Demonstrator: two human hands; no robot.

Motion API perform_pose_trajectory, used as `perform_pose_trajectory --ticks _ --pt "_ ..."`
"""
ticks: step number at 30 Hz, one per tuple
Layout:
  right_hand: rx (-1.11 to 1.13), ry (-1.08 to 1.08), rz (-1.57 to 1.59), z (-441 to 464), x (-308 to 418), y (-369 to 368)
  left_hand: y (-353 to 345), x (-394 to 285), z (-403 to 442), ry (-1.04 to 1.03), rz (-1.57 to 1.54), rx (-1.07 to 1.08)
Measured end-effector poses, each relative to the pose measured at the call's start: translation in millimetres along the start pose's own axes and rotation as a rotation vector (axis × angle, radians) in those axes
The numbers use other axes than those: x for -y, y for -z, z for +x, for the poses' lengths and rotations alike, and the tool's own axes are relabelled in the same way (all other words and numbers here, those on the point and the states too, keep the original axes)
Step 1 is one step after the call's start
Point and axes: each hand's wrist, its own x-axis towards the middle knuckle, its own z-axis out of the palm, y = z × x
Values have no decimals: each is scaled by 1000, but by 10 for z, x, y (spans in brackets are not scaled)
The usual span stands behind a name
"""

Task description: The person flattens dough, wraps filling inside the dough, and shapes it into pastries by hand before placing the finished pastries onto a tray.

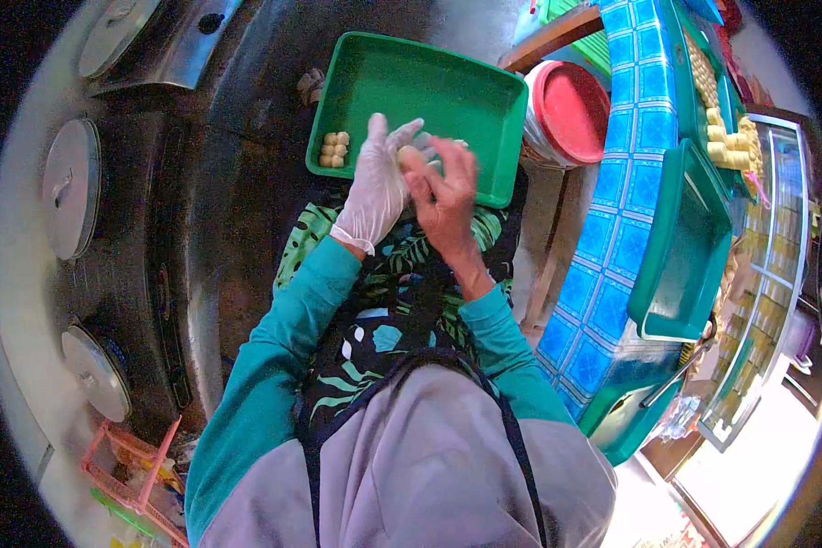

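Note:
My left hand (379,183), in a thin white glove, is raised over the near side of a green tray (420,68), some of its fingers stretched out. A small pale piece of what looks like dough (411,160) is held between its palm and my right hand (446,190). That bare right hand is smeared by motion, its fingers bent over the piece. Several small pale dough balls (334,149) sit close together in the tray's near left corner. The tray rests at my lap, on the dark leaf-patterned cloth (374,338).
A bucket with a red lid (571,112) stands right of the tray. Further right runs a blue-tiled counter (603,228) with another green tray (680,247) and stacked pale pieces (729,144). Round metal lids (71,189) top the stove-like unit at left. A pink basket (132,466) sits lower left.

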Motion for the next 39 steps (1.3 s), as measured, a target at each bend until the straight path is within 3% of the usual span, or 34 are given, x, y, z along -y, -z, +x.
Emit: perform_pose_trajectory --ticks 1,2,4,10,16,17,19,20,22,28,30,34,37,39 --pt "162 -149 266 -122 16 -38 76 29 72 -41 52 14" --pt "164 -152 264 -160 30 -113 81 66 130 -38 50 13" --pt "-1 -483 686 -96 88 -237 -59 149 230 -217 133 -53" --pt "-302 -588 1156 409 87 -165 -298 360 206 -307 278 46" --pt "-412 -487 1235 366 15 -100 -69 244 203 -129 -159 62" --pt "-374 -528 995 279 76 -25 -70 239 167 -77 -313 77" --pt "-294 -528 586 108 68 12 -71 245 182 -84 -342 39" --pt "-294 -530 579 5 24 1 -76 271 189 -86 -371 2" --pt "-158 -303 199 -104 -14 32 -78 331 173 -79 -310 25" --pt "-142 -367 378 -11 -144 136 42 227 144 90 -245 130" --pt "4 -197 145 31 -188 207 59 230 158 117 -251 180" --pt "-147 -291 286 -84 -125 143 11 343 121 -36 -31 92" --pt "-76 -256 12 -104 -50 166 32 407 132 -113 37 44" --pt "-54 -237 7 -94 -116 148 42 392 129 -140 71 0"
